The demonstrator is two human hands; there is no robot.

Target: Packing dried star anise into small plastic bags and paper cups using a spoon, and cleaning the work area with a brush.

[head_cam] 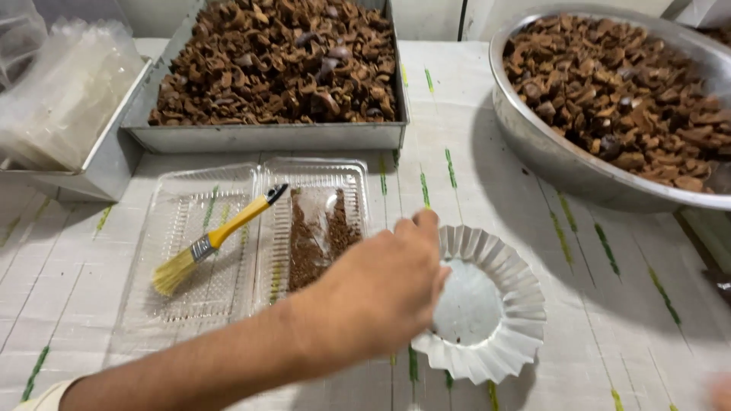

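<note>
A food-packing workroom. A steel tray (266,135) and bowl (548,152) heaped with brown pieces sit at top. Plastic bags (61,91) are stacked upper left.

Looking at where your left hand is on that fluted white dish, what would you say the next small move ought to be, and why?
Probably get a firm pinch on the rim and steady the dish. The left hand rests over the left edge of the fluted white dish, which shows only a few crumbs, and its fingers hide the grip. The yellow-handled brush lies untouched in the clear tray, so brushing looks a step away.
</note>
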